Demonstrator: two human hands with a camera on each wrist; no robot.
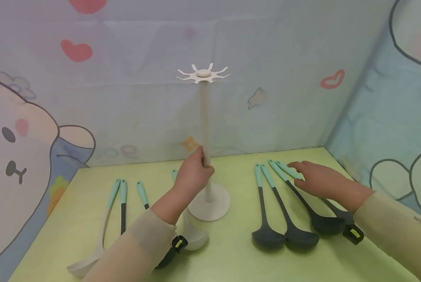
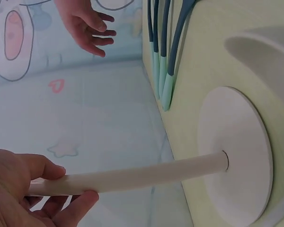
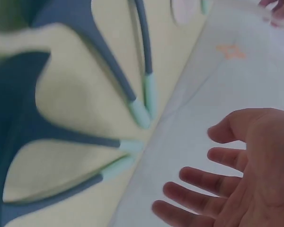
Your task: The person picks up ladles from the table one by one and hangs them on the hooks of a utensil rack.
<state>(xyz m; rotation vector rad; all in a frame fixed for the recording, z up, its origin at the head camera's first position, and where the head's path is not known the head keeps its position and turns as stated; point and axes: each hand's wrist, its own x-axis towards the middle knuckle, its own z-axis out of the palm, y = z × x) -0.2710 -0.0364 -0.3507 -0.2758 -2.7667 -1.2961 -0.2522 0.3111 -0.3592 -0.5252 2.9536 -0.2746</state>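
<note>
My left hand (image 1: pixel 192 172) grips the pole of a white utensil stand (image 1: pixel 205 117), thumb and fingers curled round it. The stand is upright on its round base (image 1: pixel 219 209), with a ring of slotted hooks (image 1: pixel 203 74) at the top and nothing hanging there. My right hand (image 1: pixel 317 180) hovers over the mint handles of several dark ladles (image 1: pixel 266 237) lying at the right. Its fingers are spread and loosely bent, as the right wrist view shows, and hold nothing. Beside the base lies a white ladle (image 1: pixel 197 239), partly behind my left forearm.
More mint-handled utensils lie on the left of the pale green table (image 1: pixel 238 266), among them another white ladle (image 1: pixel 83 267) and a dark-stemmed utensil (image 1: pixel 123 213); my left sleeve hides parts of them. Cartoon-printed cloth (image 1: pixel 143 98) stands behind the table and at its sides.
</note>
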